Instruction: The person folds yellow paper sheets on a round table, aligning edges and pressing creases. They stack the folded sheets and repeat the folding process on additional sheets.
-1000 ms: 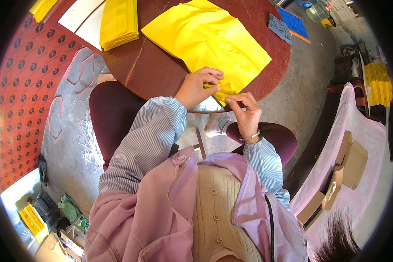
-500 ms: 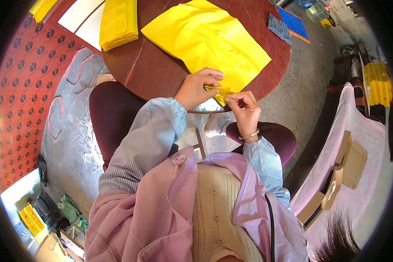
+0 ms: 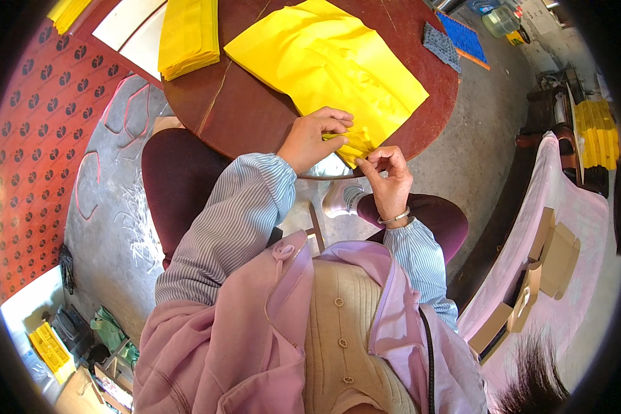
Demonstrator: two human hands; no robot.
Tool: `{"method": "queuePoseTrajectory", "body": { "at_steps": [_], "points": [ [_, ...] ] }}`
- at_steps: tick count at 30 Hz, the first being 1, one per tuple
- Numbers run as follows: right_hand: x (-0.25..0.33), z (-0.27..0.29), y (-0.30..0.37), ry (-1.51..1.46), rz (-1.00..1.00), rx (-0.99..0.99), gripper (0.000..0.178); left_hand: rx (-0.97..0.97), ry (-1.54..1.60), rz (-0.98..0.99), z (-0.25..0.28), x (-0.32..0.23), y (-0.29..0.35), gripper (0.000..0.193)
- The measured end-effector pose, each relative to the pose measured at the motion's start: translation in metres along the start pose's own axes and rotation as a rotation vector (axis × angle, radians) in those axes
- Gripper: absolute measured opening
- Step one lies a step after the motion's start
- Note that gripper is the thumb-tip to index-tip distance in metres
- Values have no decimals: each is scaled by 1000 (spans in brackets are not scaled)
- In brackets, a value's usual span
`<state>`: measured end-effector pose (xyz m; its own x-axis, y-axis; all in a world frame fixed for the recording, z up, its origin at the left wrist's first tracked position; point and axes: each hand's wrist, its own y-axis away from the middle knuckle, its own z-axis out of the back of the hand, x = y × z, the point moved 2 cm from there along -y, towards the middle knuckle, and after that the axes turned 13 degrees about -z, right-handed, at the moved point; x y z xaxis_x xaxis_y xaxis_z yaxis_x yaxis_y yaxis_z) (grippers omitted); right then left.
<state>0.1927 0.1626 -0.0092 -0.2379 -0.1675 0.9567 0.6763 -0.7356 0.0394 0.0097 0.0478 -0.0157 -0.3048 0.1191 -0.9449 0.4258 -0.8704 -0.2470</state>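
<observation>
A large yellow fabric piece (image 3: 338,58), perhaps a bag, lies wrinkled on the dark red round table (image 3: 255,131), its near corner gathered at the table's front edge. My left hand (image 3: 317,138) is closed on the gathered fabric, thumb and fingers pinching it from the left. At the corner's lower tip, my right hand (image 3: 388,176) pinches the cloth between thumb and index finger. The folds between the two hands partly hide what the fingertips do.
A folded yellow stack (image 3: 188,38) lies at the table's left. A grey textured pad (image 3: 441,47) rests at the right edge, near a blue panel with an orange edge (image 3: 462,38). Open cardboard boxes (image 3: 541,262) lie on a pink cloth (image 3: 531,200) to the right.
The gathered yellow corner between my hands stands a little fuller and more spread. My right hand has shifted very slightly; the left stays nearly in place.
</observation>
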Motion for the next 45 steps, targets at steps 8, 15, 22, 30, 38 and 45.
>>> {"method": "queuePoseTrajectory", "body": {
  "at_steps": [8,15,22,30,38,45],
  "points": [
    [13,2,1,154,103,-25,10,-3,6,-20,0,2,1,14],
    [6,1,-3,86,-14,-7,9,17,-3,-59,2,1,1,14],
    [4,1,-4,9,-38,16,9,102,-9,-36,7,-6,2,30],
    [6,0,-3,20,-34,-5,8,132,-28,-23,9,-7,1,30],
    [2,-1,-5,3,-30,-11,10,121,-19,-33,8,-7,1,18],
    [4,0,-4,39,-47,4,9,112,-53,-29,6,-6,1,16]
  ]
}}
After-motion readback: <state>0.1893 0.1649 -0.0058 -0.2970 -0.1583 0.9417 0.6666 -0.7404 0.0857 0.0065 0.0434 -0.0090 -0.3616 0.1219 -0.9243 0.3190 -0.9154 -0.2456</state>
